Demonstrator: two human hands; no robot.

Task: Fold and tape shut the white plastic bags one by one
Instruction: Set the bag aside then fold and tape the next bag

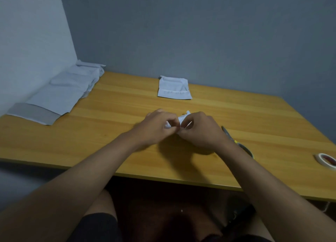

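Observation:
Over the middle of the wooden table (109, 132), my left hand (158, 125) and my right hand (198, 129) are together, both with fingers curled round a small folded white plastic bag (183, 117). Most of that bag is hidden by the fingers; a white corner sticks up between the hands. A short strip of tape seems pinched at my right fingertips. A folded white bag (173, 88) lies flat near the table's back edge. A pile of unfolded white bags (60, 94) lies at the left against the wall.
Scissors (238, 141) lie on the table just right of my right wrist, partly hidden by it. A roll of tape (326, 160) sits at the far right edge. Grey walls close the back and left. My knees are under the front edge.

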